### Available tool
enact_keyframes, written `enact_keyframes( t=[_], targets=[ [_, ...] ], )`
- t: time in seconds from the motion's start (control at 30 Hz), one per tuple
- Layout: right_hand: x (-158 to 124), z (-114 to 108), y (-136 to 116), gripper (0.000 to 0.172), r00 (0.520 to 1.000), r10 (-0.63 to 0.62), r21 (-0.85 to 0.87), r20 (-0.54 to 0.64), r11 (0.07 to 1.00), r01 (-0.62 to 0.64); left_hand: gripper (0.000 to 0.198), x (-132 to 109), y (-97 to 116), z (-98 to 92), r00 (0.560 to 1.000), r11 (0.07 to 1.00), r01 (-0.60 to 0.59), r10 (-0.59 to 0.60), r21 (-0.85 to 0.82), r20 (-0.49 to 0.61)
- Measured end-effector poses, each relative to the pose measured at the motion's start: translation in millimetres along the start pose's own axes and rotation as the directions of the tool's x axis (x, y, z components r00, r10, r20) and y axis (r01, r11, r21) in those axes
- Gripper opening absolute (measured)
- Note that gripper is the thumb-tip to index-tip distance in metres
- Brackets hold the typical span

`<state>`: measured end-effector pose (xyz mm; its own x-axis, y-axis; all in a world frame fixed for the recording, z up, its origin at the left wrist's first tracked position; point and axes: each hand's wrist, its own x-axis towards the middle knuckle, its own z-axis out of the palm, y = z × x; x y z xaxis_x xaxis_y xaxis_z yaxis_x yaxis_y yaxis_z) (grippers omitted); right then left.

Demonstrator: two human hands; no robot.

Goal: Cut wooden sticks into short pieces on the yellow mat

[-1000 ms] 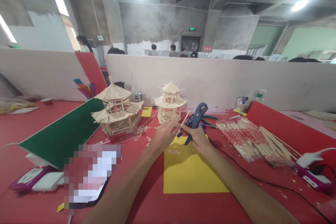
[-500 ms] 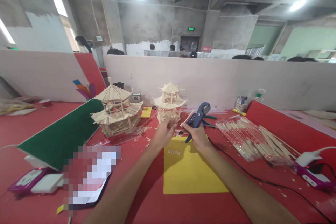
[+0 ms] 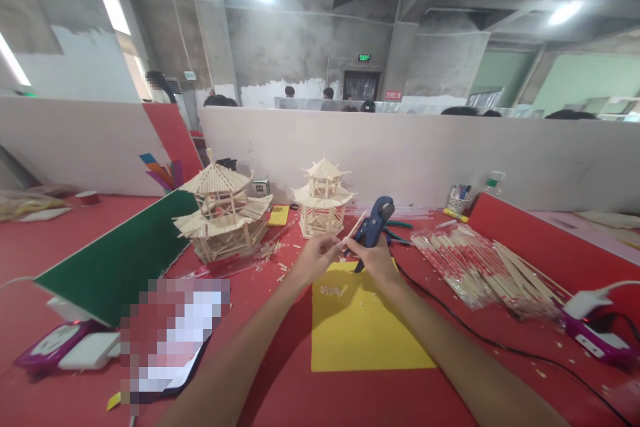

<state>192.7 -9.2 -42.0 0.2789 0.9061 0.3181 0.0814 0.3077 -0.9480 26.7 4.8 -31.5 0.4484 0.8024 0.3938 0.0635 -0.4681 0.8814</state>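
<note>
My right hand [image 3: 376, 259] is wrapped round a blue pipe cutter [image 3: 375, 221], its rounded head pointing up. A thin wooden stick [image 3: 356, 224] slants beside the cutter, its lower end at my right thumb and fingertips. My left hand [image 3: 321, 256] is closed in a pinch at that lower end, touching the right fingertips. Below the hands lies a yellow sheet [image 3: 370, 333] with a row of short cut stick pieces [image 3: 331, 291] on it. Just behind my left hand stands a small pagoda model [image 3: 324, 200] made of sticks.
A larger stick pagoda [image 3: 220, 213] stands left, by a green board [image 3: 120, 253]. Bagged sticks [image 3: 465, 260] lie right, near a black cable [image 3: 465, 330] and a purple power strip [image 3: 597, 340]. A blurred-out flat object [image 3: 175, 340] lies front left. Wood scraps dot the red table.
My left hand has moved right and closed, its fingertips now meeting the right hand's at the stick's lower end. The right hand still grips the cutter, almost unmoved.
</note>
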Motion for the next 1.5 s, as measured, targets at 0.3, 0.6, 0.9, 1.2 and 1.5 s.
enact_keyframes(
  t=[0.3, 0.6, 0.9, 1.2, 1.5],
  targets=[
    [-1.8, 2.2, -3.2, 0.034, 0.999, -0.016, 0.015, 0.037, 1.000, 0.016, 0.036, -1.5, -1.9, -1.7, 0.998, 0.995, -0.065, 0.064, 0.074, 0.013],
    [-2.6, 2.8, -0.5, 0.035, 0.997, 0.004, 0.019, 0.072, 1.000, -0.006, 0.028, -0.6, -1.5, -1.8, 0.998, 0.991, -0.064, 0.066, 0.118, -0.016],
    [-2.7, 4.1, -2.0, 0.036, 0.995, -0.004, 0.046, 0.095, 0.999, 0.000, 0.028, -0.1, -3.1, -2.2, 0.997, 0.982, -0.064, 0.070, 0.176, -0.030],
    [-1.2, 3.0, 0.9, 0.037, 0.998, -0.028, 0.006, 0.054, 1.000, 0.028, 0.034, -1.8, 4.6, -0.1, 0.998, 0.984, -0.064, 0.065, 0.165, -0.002],
    [-3.4, 5.5, -2.4, 0.038, 0.998, -0.027, 0.046, 0.053, 0.999, 0.025, 0.032, -2.7, 4.3, -1.1, 0.995, 0.973, -0.093, 0.098, 0.210, -0.012]
  ],
)
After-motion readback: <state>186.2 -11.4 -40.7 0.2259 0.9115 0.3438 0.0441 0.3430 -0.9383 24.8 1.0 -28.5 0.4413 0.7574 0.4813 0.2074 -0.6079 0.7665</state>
